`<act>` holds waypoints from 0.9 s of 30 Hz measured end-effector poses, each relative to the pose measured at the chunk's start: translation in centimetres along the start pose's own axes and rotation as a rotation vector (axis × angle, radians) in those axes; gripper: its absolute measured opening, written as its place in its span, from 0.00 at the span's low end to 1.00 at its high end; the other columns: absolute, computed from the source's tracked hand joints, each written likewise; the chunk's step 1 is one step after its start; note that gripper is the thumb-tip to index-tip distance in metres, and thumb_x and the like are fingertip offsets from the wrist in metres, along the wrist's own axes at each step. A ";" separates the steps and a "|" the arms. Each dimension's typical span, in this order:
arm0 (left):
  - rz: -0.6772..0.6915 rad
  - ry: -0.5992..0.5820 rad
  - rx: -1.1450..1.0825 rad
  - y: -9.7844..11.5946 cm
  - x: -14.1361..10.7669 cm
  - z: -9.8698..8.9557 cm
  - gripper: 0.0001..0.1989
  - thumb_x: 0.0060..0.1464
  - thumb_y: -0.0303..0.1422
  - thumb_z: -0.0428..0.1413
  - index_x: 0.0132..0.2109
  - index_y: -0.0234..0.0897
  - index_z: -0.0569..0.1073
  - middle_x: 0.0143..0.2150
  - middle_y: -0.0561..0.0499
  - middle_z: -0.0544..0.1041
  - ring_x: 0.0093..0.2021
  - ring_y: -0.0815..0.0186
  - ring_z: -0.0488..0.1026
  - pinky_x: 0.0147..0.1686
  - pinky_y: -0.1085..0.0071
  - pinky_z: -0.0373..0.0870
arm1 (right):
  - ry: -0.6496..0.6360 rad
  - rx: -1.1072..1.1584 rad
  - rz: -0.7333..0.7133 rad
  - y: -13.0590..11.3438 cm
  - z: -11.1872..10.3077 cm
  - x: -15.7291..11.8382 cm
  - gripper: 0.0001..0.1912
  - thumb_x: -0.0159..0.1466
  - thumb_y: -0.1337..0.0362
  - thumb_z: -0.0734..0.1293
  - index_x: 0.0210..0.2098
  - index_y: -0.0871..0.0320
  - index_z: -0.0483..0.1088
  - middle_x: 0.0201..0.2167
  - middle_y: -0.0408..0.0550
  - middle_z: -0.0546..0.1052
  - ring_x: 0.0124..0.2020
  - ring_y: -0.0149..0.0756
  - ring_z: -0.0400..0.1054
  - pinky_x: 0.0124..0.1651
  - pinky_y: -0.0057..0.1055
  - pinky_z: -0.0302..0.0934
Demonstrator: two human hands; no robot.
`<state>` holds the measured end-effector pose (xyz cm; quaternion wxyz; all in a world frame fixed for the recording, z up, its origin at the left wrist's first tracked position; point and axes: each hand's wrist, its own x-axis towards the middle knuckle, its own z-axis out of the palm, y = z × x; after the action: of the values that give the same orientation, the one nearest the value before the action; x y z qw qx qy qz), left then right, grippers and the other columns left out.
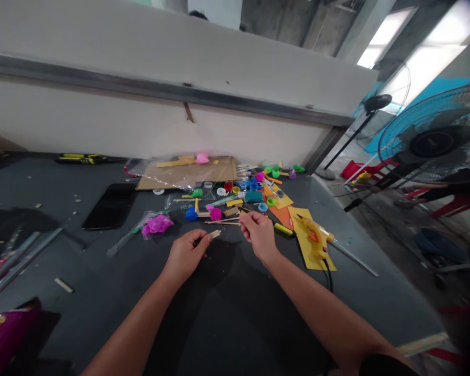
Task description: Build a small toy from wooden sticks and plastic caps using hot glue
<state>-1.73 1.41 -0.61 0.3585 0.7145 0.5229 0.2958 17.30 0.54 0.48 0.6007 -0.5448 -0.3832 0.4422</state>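
Between thumb and fingers, my left hand [188,253] pinches short pale wooden sticks [215,234] above the dark table. My right hand [257,232] is closed in a pinch to the right of them; whatever it holds, if anything, is too small to make out. Thin wooden sticks [224,221] lie just beyond, between the two hands. Behind these are a magenta cap [215,214], a blue cap [191,213] and several other coloured caps. A yellow glue gun [317,243] rests on yellow paper [304,254] to the right of my right hand.
On the left lie a black phone [110,206], purple clay in plastic [157,225] and clear glue sticks [23,266]. Cardboard [188,175] sits by the white partition [160,125]. A large fan [433,143] stands beyond the right edge, with a seated person partly visible behind it.
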 end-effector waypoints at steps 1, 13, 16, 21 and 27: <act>0.016 -0.008 0.037 -0.1 0.0 0.0 0.13 0.55 0.40 0.47 0.29 0.38 0.70 0.23 0.56 0.71 0.21 0.70 0.67 0.25 0.74 0.60 | 0.030 0.014 -0.015 -0.1 -0.2 0.1 0.16 0.55 0.53 0.66 0.21 0.59 0.63 0.14 0.37 0.63 0.12 0.21 0.51 0.13 0.20 0.45; 0.169 -0.021 0.234 -0.9 0.6 0.4 0.12 0.57 0.35 0.44 0.30 0.39 0.68 0.29 0.51 0.73 0.32 0.64 0.70 0.31 0.71 0.61 | -0.248 -0.335 -0.147 1.5 0.2 -0.4 0.10 0.51 0.61 0.69 0.32 0.56 0.70 0.24 0.40 0.70 0.23 0.28 0.63 0.25 0.24 0.58; 0.169 -0.027 0.224 -0.9 0.5 0.4 0.12 0.57 0.36 0.44 0.29 0.39 0.68 0.29 0.51 0.73 0.31 0.65 0.70 0.31 0.71 0.60 | -0.308 -0.497 -0.183 2.0 0.7 -0.8 0.11 0.50 0.60 0.70 0.32 0.56 0.72 0.26 0.42 0.74 0.28 0.31 0.66 0.32 0.28 0.59; 0.189 -0.023 0.234 -0.8 0.5 0.3 0.12 0.57 0.37 0.44 0.30 0.39 0.68 0.29 0.51 0.72 0.31 0.65 0.69 0.31 0.71 0.60 | -0.357 -0.581 -0.218 2.2 0.8 -0.6 0.05 0.56 0.64 0.65 0.26 0.56 0.72 0.23 0.41 0.74 0.26 0.31 0.66 0.31 0.27 0.56; 0.216 -0.094 0.418 -0.4 0.5 -0.1 0.11 0.56 0.32 0.44 0.30 0.38 0.68 0.30 0.50 0.72 0.31 0.65 0.69 0.30 0.71 0.60 | -0.138 -0.217 -0.055 2.0 0.4 0.6 0.08 0.55 0.61 0.62 0.22 0.56 0.63 0.16 0.36 0.61 0.16 0.25 0.52 0.19 0.23 0.45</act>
<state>-1.87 1.97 -0.83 0.1930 0.8380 0.4760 0.1843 16.93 1.27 -1.44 0.5221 -0.5644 -0.4839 0.4179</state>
